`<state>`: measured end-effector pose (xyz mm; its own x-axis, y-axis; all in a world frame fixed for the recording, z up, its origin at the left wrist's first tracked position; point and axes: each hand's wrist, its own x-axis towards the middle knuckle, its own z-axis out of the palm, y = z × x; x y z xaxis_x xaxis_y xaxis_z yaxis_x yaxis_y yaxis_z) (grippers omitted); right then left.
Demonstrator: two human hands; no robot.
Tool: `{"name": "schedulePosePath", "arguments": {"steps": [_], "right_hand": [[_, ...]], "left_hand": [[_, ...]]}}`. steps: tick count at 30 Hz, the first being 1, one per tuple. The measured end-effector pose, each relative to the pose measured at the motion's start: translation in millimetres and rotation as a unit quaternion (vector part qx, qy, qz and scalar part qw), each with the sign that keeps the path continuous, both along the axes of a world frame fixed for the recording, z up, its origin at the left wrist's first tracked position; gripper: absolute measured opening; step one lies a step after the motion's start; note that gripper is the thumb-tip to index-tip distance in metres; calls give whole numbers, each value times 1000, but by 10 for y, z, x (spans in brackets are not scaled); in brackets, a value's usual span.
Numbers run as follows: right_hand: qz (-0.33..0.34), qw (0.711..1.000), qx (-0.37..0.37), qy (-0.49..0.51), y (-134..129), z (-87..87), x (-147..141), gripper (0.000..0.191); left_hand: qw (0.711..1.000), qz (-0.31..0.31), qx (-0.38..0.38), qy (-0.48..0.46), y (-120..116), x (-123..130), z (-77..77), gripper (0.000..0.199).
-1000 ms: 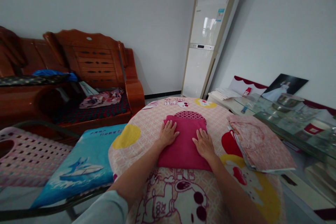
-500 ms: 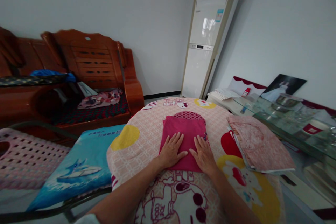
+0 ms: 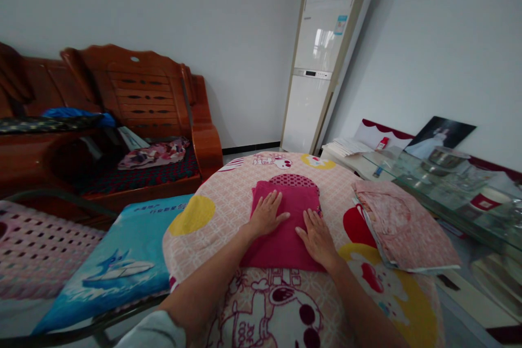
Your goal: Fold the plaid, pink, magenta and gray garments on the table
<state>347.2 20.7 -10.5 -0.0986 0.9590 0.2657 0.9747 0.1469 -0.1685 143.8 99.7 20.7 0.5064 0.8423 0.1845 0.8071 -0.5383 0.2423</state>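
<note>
A folded magenta garment (image 3: pixel 277 253) lies flat on the round table, over a patterned tablecloth (image 3: pixel 228 196). My left hand (image 3: pixel 267 215) rests palm down on its upper left part, fingers stretched out and thumb pointing right. Lower and at the right side of the cloth, my right hand (image 3: pixel 318 236) lies flat with its fingers extended. Neither hand grips anything. A bit of multicoloured print peeks out at the garment's right edge, beside my right fingers.
Right of my hands sits a folded pink cloth (image 3: pixel 399 223) at the table edge. Beyond it stands a glass shelf (image 3: pixel 436 190) with a metal bowl (image 3: pixel 446 159). A blue cushion (image 3: pixel 122 261) lies on a chair at left. Behind are a wooden sofa (image 3: pixel 142 87) and a tall air conditioner (image 3: pixel 312 65).
My left hand has slid up and slightly left on the magenta garment. My right hand has shifted slightly. The garment's lower edge now spreads wider toward the left.
</note>
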Motion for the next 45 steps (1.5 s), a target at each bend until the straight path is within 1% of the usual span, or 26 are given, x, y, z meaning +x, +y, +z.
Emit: {"name": "schedulePosePath", "arguments": {"steps": [3,4,6,8,10,13,17,21,23,25,28,31,34,36,40,43,45], "right_hand": [[0,1000,15,5,282,145,0,69],[-1,1000,17,3,377,168,9,69],[-9,1000,4,-6,532,157,43,68],[-24,999,-25,-16,623,83,89,67],[-32,998,-45,-23,656,-10,133,66],[-27,999,-39,-23,650,-105,176,67],[-20,1000,-18,-15,642,-138,191,66],[-23,1000,7,-19,718,-122,219,58],[-31,999,11,-21,808,-74,244,52],[-37,999,5,-22,929,9,270,47],[-39,998,-34,-34,1146,169,301,42],[-34,995,-79,-42,1361,304,317,39],[-30,994,-98,-40,1537,372,320,37],[-29,993,-104,-37,1618,389,316,37],[-43,994,-101,-18,1675,408,304,33],[-58,995,-84,3,1634,447,317,36],[-66,995,-66,19,1576,495,344,37]], "left_hand": [[999,51,10,14,341,55,-4,73],[998,65,13,20,428,49,-27,72],[996,79,16,31,548,8,-92,69],[996,78,15,40,603,-49,-163,67],[996,72,15,45,615,-94,-216,65],[997,70,16,43,602,-118,-248,64],[995,91,22,20,623,-136,-261,59],[993,115,22,2,753,-182,-260,53],[993,115,15,0,853,-201,-223,49],[994,110,3,13,958,-216,-151,44],[994,90,-21,63,1097,-226,-1,36],[994,54,-36,93,1206,-218,138,34],[993,23,-55,104,1302,-192,226,36],[991,14,-71,110,1360,-171,257,36],[990,14,-87,110,1428,-150,283,30],[992,18,-76,94,1412,-173,316,25],[995,17,-63,78,1375,-206,370,25]]}}
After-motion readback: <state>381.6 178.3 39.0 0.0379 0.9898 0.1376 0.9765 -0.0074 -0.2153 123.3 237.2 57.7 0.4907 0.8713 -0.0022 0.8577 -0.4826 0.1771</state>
